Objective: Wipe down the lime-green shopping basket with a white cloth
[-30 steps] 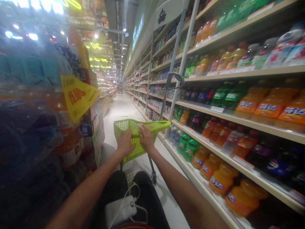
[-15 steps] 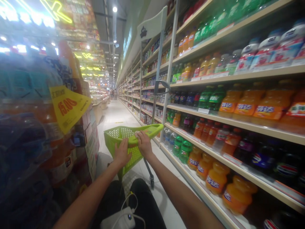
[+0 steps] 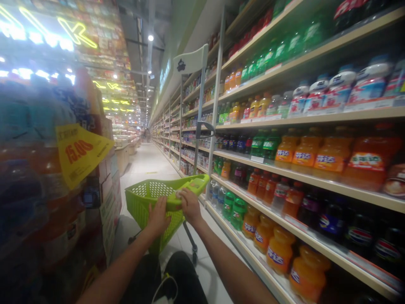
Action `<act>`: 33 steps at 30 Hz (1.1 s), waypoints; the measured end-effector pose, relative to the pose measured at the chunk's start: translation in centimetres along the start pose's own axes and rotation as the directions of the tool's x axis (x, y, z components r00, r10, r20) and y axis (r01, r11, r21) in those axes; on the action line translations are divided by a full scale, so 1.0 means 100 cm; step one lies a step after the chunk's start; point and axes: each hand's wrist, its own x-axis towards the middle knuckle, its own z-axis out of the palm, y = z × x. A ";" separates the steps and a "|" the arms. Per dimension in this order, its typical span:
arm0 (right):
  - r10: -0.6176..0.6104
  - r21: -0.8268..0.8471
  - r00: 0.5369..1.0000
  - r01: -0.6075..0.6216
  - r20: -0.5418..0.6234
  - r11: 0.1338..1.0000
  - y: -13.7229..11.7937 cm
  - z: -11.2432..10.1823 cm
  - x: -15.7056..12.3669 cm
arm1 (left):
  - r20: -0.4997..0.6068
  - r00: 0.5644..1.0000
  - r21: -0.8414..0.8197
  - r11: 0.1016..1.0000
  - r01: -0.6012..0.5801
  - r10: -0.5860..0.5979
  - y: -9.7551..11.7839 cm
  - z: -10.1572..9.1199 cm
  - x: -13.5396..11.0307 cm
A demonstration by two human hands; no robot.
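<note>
A green plastic shopping cart stands in the aisle in front of me. My left hand lies against the near wall of its basket just under the rim, fingers curled on it. My right hand is closed over the cart's green handle bar, and something small and white shows under its fingers. Both forearms reach forward from the bottom of the view.
Long shelves of soft-drink bottles run along the right. A stack of wrapped bottle packs with a yellow price sign stands close on the left. The white tiled aisle floor stretches ahead. A shelf sign pole stands past the cart.
The cart and both hands have shifted left and lower in the view as I moved along the aisle. The grip on the cart looks the same.
</note>
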 end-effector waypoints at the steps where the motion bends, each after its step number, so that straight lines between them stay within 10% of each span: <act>1: 0.019 0.001 1.000 -0.019 -0.005 1.000 0.007 -0.002 0.001 | 0.024 1.000 -0.001 1.000 -0.007 0.007 0.002 0.002 0.003; 9: 0.063 -0.085 0.998 -0.063 0.005 0.994 0.023 -0.015 -0.002 | 0.077 0.992 -0.003 0.995 -0.102 0.102 0.035 0.014 0.021; 18: 0.073 -0.315 0.993 -0.040 0.094 0.948 0.034 -0.020 -0.008 | 0.164 0.986 -0.009 1.000 -0.021 0.022 0.012 0.037 0.047; 33: 0.021 -0.404 0.981 0.059 0.192 0.913 0.057 -0.009 0.001 | 0.205 0.978 0.014 0.999 -0.045 0.041 0.030 0.036 0.054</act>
